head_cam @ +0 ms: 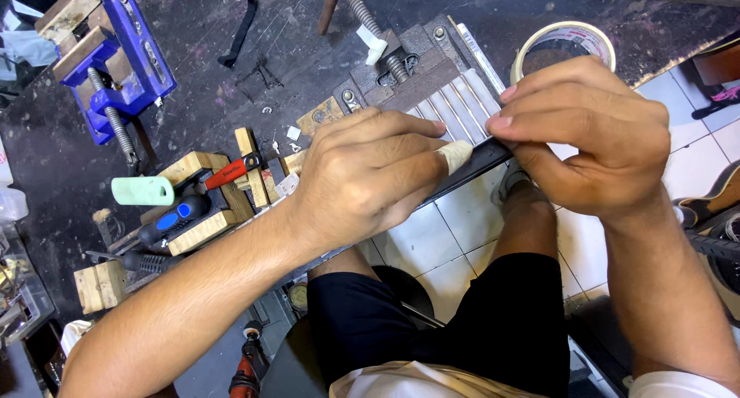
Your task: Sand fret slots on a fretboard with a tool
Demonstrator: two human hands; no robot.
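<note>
Two vises sat on our dark bench point(193, 28): a blue vise point(116, 59) far left, a grey vise point(416, 67) ahead. Our left hand point(370, 174), its forefinger taped, pinched a thin dark strip point(470, 165) at the bench edge. Our right hand point(593, 136) gripped its other end, beside a tape roll point(566, 40).
</note>
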